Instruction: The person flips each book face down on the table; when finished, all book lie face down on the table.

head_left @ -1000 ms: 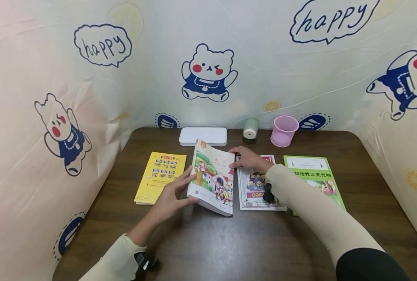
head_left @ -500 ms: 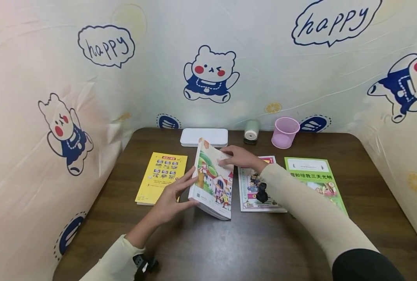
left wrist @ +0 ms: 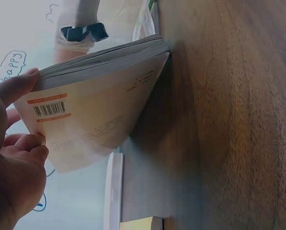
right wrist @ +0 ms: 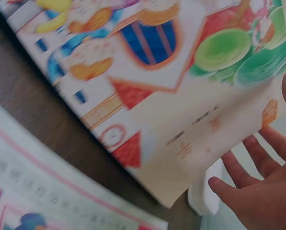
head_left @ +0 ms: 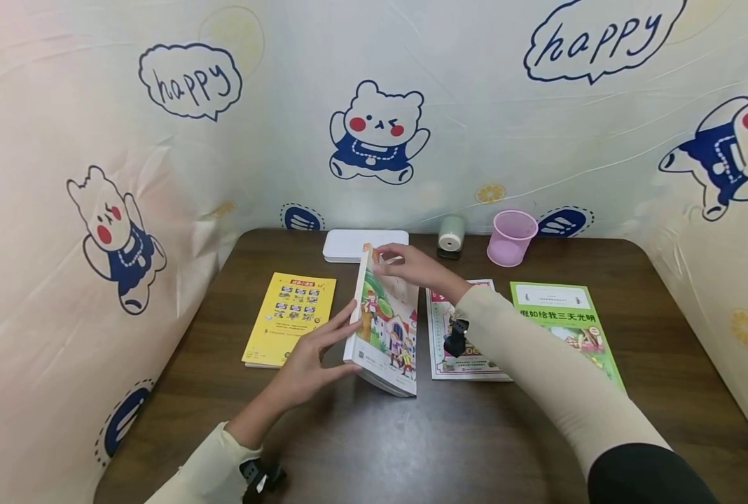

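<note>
A thick paperback book (head_left: 383,329) with an illustrated cover stands tilted in the middle of the table, its lower end at the tabletop. My left hand (head_left: 311,360) holds its spine side. In the left wrist view the back cover (left wrist: 90,115) with a barcode faces the camera, the left thumb lying along the book's edge. At the top end is my right hand (head_left: 414,266), its thumb on the front-cover side. In the right wrist view the right hand's fingers (right wrist: 257,160) are spread and fairly straight, fingertips right at the top edge, partly hidden behind it.
A yellow book (head_left: 295,308) lies at left. Right of the held book are a pink-bordered book (head_left: 440,350), partly under the right forearm, and a green book (head_left: 557,297). Along the back stand a white case (head_left: 342,245), a small pale green device (head_left: 452,234) and a pink cup (head_left: 513,241).
My right hand has slid left along the top of the book, from its right edge to near its top left corner. The book has turned and stands more steeply, still in my left hand.
</note>
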